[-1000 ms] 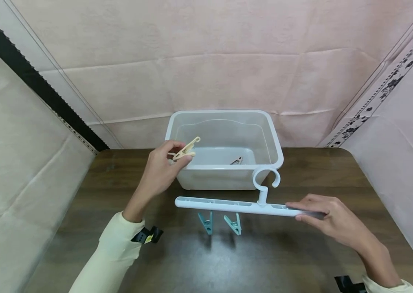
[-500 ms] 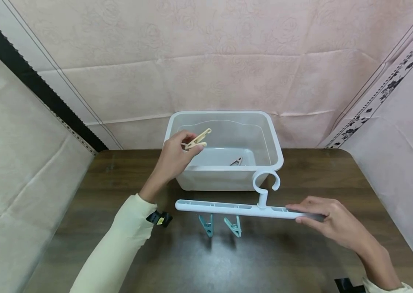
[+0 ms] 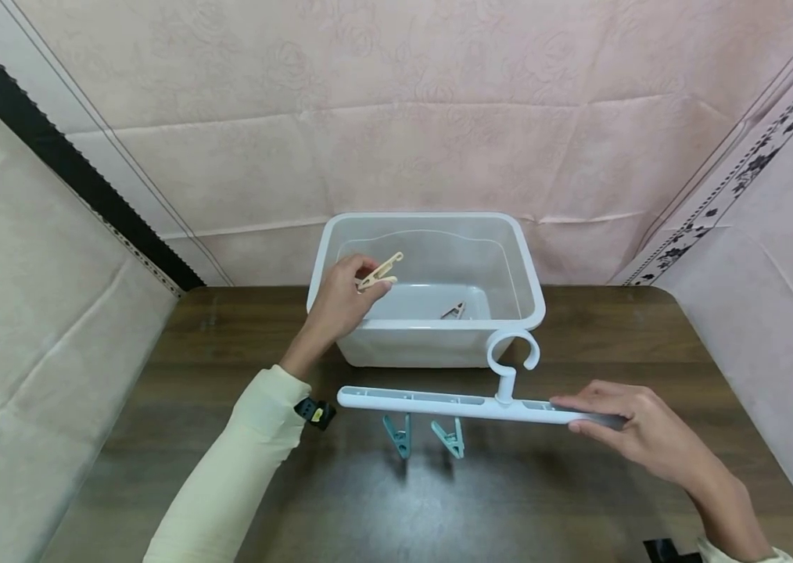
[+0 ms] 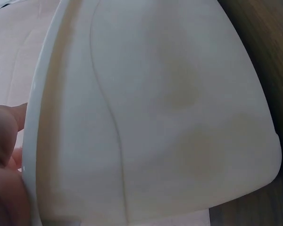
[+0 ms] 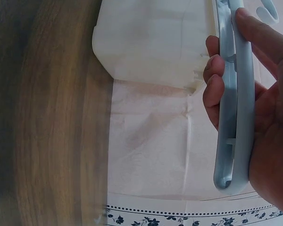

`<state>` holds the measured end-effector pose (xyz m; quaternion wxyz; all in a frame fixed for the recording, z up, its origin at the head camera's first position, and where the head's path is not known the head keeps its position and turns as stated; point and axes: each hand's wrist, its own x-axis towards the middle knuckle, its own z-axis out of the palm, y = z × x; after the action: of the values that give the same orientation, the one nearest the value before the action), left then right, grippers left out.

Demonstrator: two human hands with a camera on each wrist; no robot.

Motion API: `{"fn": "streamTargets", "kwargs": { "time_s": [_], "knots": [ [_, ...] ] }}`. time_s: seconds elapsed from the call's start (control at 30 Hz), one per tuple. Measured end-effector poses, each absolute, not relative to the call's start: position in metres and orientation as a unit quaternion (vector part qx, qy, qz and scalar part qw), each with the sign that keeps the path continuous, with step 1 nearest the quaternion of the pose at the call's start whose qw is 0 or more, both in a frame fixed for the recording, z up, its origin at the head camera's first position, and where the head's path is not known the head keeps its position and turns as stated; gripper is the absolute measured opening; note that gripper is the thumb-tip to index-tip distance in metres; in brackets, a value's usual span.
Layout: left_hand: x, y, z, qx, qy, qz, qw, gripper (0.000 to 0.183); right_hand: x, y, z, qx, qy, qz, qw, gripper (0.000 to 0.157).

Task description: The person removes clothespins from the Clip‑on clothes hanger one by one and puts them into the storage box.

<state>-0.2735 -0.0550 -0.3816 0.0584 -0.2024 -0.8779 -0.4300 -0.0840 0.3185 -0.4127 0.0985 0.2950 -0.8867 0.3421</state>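
My left hand (image 3: 342, 301) pinches a cream clothespin (image 3: 380, 272) over the left side of a pale grey plastic basin (image 3: 432, 344). In the left wrist view the basin's wall (image 4: 146, 122) fills most of the picture, and the clothespin is hidden. My right hand (image 3: 632, 426) grips the right end of a light blue clothes hanger (image 3: 425, 402), held level in front of the basin with its hook upward. The right wrist view shows my fingers (image 5: 214, 92) wrapped round the hanger bar (image 5: 236, 117). Two teal clothespins, one left (image 3: 400, 439) and one right (image 3: 450, 440), hang under the bar.
One more small clothespin (image 3: 454, 310) lies inside the basin. Everything stands on a dark wooden table (image 3: 396, 508). Behind it hangs a pale pink cloth (image 3: 439, 141), with more cloth on both sides.
My left hand has moved right with the cream clothespin, from the basin's left rim to over its inside. The right hand and hanger have stayed nearly still.
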Motion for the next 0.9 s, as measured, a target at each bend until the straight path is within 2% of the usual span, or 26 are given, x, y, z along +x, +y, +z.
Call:
{"fn": "streamTargets", "kwargs": {
  "time_s": [0.67,0.9],
  "knots": [
    [-0.2741,-0.0574,-0.3818,-0.163,-0.899,-0.404,0.039,0.034,-0.086,0.3174,-0.4105,0.293,-0.891,0.333,0.095,0.053],
    [-0.2715,-0.0594,-0.3828,-0.17,-0.894,-0.411,0.05,0.036,-0.0853,0.3164,-0.4103,0.291,-0.891,0.335,0.095,0.055]
  ]
}}
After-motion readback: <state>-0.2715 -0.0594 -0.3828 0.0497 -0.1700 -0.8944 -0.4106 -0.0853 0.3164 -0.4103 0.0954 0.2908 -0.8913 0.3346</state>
